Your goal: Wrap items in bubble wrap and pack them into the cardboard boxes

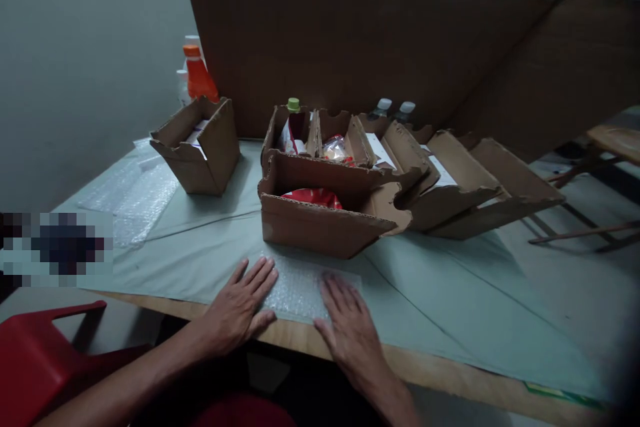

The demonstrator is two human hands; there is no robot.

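While the tall brown cardboard sheet [380, 53] stands as a backdrop along the far side, the pale green cloth-covered table [450, 307] spreads out below it. On the cloth sits a cluster of open brown cardboard trays [345, 213], the nearest one showing something red inside, with a separate open cardboard box [197, 147] off to the left and an orange-capped orange bottle [199, 77] behind that. And here at the near edge lies the small clear sheet of bubble wrap [300, 287], flat on the cloth just in front of the nearest tray, its dimpled surface catching a dull shine. The left hand [240, 310] rests flat, fingers spread, on its left edge. The right hand [350, 327] lies palm down, fingers loosely together, on its right part.
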